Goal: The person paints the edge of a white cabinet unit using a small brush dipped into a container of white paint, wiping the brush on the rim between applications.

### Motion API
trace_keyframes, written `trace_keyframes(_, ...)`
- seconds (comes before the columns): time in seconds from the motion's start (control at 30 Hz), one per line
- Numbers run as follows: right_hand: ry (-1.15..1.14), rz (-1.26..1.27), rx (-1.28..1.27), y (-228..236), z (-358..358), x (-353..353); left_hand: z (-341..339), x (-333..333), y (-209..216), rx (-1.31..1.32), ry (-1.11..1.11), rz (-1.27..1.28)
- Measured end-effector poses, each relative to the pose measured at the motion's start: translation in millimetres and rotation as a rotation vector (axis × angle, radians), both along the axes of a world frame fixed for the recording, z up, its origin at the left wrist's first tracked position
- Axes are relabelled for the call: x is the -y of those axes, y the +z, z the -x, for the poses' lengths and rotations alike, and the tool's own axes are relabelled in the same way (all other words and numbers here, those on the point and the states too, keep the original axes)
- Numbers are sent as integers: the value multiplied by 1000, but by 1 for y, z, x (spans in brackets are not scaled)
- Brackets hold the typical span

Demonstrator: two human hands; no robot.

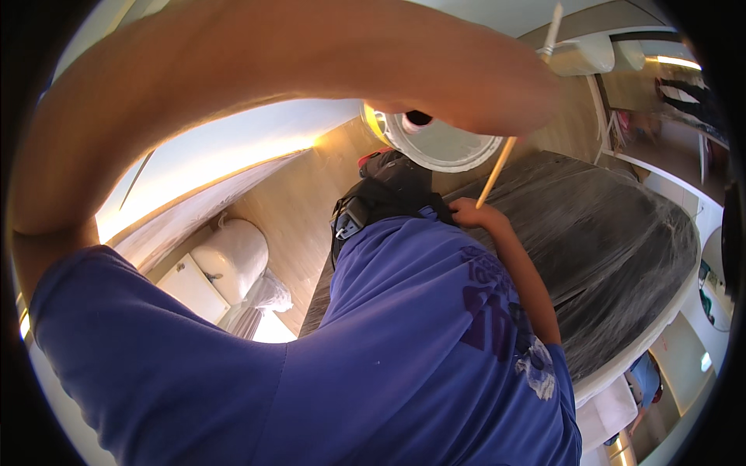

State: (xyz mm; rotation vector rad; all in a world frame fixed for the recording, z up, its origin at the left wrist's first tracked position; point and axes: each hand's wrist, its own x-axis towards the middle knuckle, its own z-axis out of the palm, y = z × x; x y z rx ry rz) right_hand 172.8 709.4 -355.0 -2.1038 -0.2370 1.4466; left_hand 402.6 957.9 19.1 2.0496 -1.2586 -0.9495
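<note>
My left arm arches across the top of the view. Its far end, where my left hand (pixel 528 101) is, looks blurred, and the fingers are hidden. A round bucket (pixel 447 165) with a pale rim stands beyond and below this arm, and a small dark round shape (pixel 420 118) shows over its opening. A long paintbrush (pixel 496 172) with a yellowish wooden handle and white bristles slants behind the arm, which hides its middle. At the handle's lower end, beside my waist, my right hand (pixel 472 213) is closed, its fingers curled at the handle's tip.
A dark surface under clear plastic film (pixel 622 256) spreads to my right. A black buckled belt bag (pixel 373 194) hangs at my waist. A rounded white fixture (pixel 233 252) stands on the left. Another person (pixel 646 380) is at lower right; dark legs (pixel 688 97) show at upper right.
</note>
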Motion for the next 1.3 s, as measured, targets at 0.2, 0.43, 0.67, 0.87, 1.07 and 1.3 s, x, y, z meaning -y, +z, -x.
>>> trace_keyframes(0.2, 18, -24, -22, 23, -24, -18, -2, -8, -4, 31, 10, 23)
trace_keyframes(0.43, 44, -21, 29, -39, -7, 11, 1, -16, -10, 55, 0, 52)
trace_keyframes(0.67, 133, 30, 50, -18, -21, -2, 4, -27, -12, 56, 2, 61)
trace_keyframes(0.87, -135, 28, -39, 13, -37, 3, -1, -11, -21, 130, -64, 91)
trace_keyframes(1.07, -777, 144, 710, 131, -53, 48, -13, 11, 14, -268, 91, -226)
trace_keyframes(1.3, -1195, -679, 924, 279, -67, 9, -14, 9, -1, -615, 366, -290)
